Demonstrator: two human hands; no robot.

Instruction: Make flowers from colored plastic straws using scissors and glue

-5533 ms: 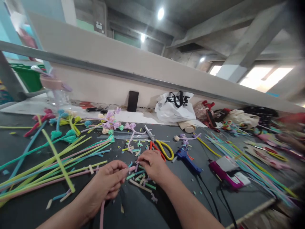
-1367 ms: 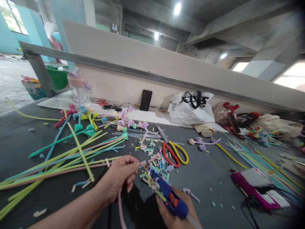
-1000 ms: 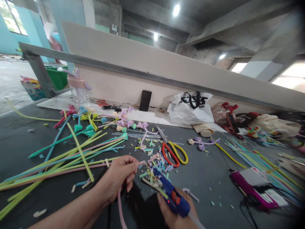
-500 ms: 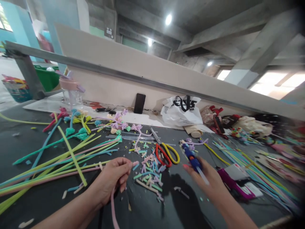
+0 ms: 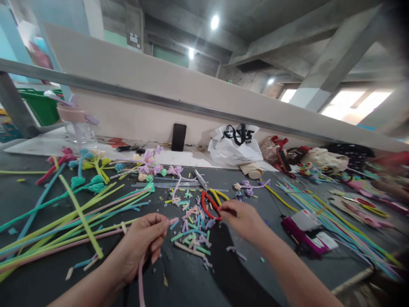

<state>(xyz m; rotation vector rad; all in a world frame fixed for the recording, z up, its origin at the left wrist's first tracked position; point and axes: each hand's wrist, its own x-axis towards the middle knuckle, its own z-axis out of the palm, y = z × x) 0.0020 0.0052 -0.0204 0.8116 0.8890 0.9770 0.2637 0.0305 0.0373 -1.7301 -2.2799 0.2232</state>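
Observation:
My left hand (image 5: 148,234) is closed on a pink chenille stem (image 5: 141,281). A small pink end (image 5: 174,221) sticks out past the fingertips, and the long part hangs below the palm. My right hand (image 5: 238,217) reaches over the scissors (image 5: 204,204), its fingers curled at the red and yellow handles. The blades lie flat, pointing away. A blue glue gun (image 5: 266,223) lies on the table behind my right hand, mostly hidden by it. Short cut pieces of stem (image 5: 193,232) in many colours are heaped between my hands.
Long chenille stems (image 5: 79,217) lie at left, with fluffy stem flowers (image 5: 150,164) behind them. More long stems (image 5: 319,221) and a purple device (image 5: 303,236) lie at right. A phone (image 5: 178,137), a white bag (image 5: 234,147) and a clear bottle (image 5: 76,128) stand along the back.
My right hand has let go of the glue gun and moved left to the scissors. My left hand still holds the pink stem. The view has turned slightly right.

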